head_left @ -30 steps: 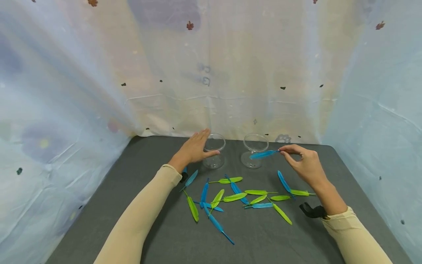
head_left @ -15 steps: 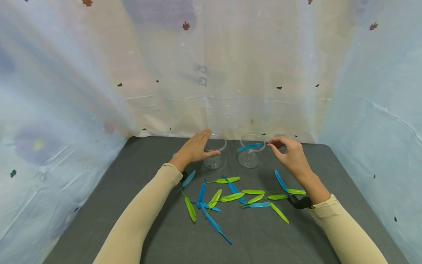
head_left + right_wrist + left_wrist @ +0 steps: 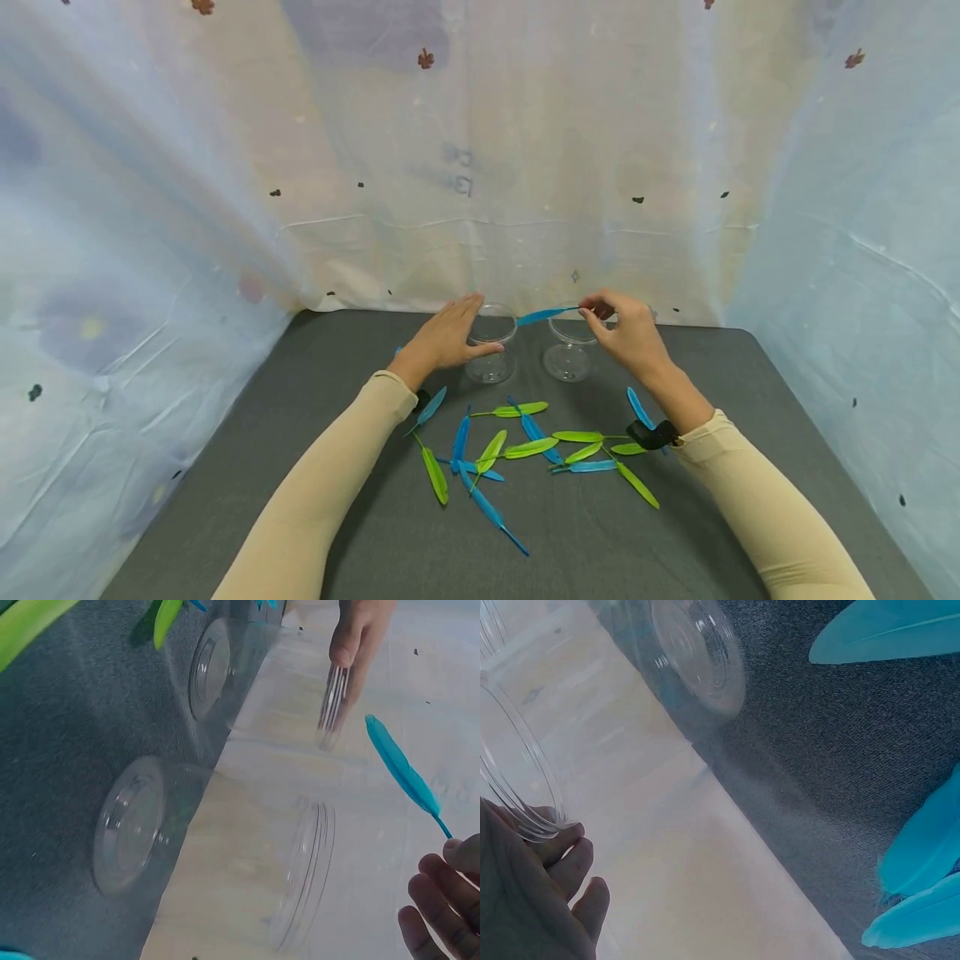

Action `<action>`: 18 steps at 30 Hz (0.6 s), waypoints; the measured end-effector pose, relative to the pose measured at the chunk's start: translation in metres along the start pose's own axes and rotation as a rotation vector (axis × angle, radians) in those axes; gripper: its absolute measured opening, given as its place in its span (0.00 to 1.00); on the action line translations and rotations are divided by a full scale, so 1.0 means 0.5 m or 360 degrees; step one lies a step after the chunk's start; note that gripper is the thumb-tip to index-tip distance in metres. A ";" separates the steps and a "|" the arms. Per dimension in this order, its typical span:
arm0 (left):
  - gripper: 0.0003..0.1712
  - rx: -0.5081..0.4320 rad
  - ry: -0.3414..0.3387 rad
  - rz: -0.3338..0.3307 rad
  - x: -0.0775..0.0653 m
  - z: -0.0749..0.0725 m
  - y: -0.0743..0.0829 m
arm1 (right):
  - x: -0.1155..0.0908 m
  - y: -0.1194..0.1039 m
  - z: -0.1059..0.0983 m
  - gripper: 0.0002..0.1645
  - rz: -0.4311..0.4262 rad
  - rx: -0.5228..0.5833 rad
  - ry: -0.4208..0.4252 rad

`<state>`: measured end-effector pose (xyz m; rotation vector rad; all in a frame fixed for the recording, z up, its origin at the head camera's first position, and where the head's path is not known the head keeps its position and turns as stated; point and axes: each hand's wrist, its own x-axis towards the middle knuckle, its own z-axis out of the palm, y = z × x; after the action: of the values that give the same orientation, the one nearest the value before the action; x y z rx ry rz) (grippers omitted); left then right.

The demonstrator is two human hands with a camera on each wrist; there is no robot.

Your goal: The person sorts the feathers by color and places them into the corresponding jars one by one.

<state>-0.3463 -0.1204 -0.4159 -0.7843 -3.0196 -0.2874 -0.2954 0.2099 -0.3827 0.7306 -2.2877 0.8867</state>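
Observation:
My left hand (image 3: 446, 333) holds the left clear plastic jar (image 3: 489, 371) at its rim, thumb on the near side and fingers behind. A blue feather (image 3: 546, 316) is pinched by its quill between the thumb and fingertips of my right hand (image 3: 626, 333). That feather lies nearly level, just above the mouth of the right clear jar (image 3: 567, 363), its tip pointing at the left jar. In the right wrist view, the feather (image 3: 403, 769) is apart from both jars, and the right jar (image 3: 304, 870) stands upright with nothing seen inside.
Several green feathers (image 3: 435, 477) and blue feathers (image 3: 483, 504) lie scattered and partly overlapping on the grey cloth-covered table (image 3: 600, 558) in front of the jars. A pale patterned curtain (image 3: 555, 167) hangs right behind the table's back edge and along both sides.
My right hand has carried the blue feather leftward and up, from beside the right jar to over its mouth. The left hand has stayed on the left jar.

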 end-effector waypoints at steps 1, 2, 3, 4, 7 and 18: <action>0.66 -0.0003 0.0003 0.0001 0.000 -0.001 0.000 | 0.005 -0.001 0.005 0.06 -0.0003 0.0006 -0.0014; 0.66 -0.0005 0.0007 0.0002 0.000 -0.001 0.000 | 0.010 -0.001 0.011 0.06 -0.0010 0.0013 -0.0026; 0.66 -0.0006 0.0010 0.0004 0.000 -0.002 0.000 | 0.015 -0.001 0.016 0.06 -0.0017 0.0018 -0.0036; 0.66 -0.0014 0.0014 0.0007 0.000 -0.002 0.000 | 0.019 -0.002 0.022 0.06 -0.0024 0.0019 -0.0045; 0.66 -0.0013 0.0018 0.0009 0.000 0.001 -0.002 | 0.030 -0.004 0.038 0.06 -0.0046 0.0013 -0.0068; 0.66 -0.0025 0.0013 -0.0013 -0.002 0.003 -0.001 | 0.052 -0.017 0.101 0.07 -0.0007 -0.0037 -0.0251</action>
<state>-0.3454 -0.1210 -0.4174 -0.7698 -3.0174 -0.3137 -0.3233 0.1609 -0.3929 0.8210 -2.4288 0.8254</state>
